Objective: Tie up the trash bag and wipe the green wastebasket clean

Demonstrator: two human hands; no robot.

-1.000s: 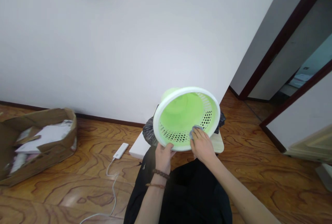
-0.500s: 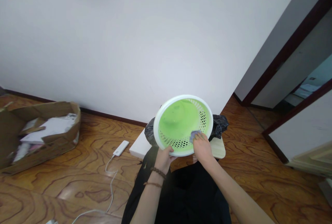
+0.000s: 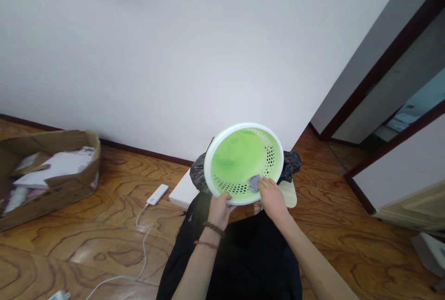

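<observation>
A round green plastic basket [image 3: 239, 156] with a white rim and perforated sides is tilted toward me above my lap. My left hand [image 3: 219, 207] grips its near rim, thumb on the inner side and fingers underneath. In my right hand [image 3: 273, 196] is a crumpled greyish-purple cloth [image 3: 254, 182], pressed to the perforated inner wall at the near right. Black plastic bag material [image 3: 291, 165] sticks out on the right behind the basket, and a second dark bag part [image 3: 199, 173] shows on the left.
A pale board [image 3: 288, 194] and a white flat surface [image 3: 184, 192] lie under the basket. An open cardboard box [image 3: 74, 191] with papers stands at left. On the wooden floor a white power strip [image 3: 158, 194] trails a cable. A doorway opens at right.
My right hand and the cloth have shifted slightly left along the basket's inner wall. The left hand keeps its hold on the rim. The whole view has shifted a little.
</observation>
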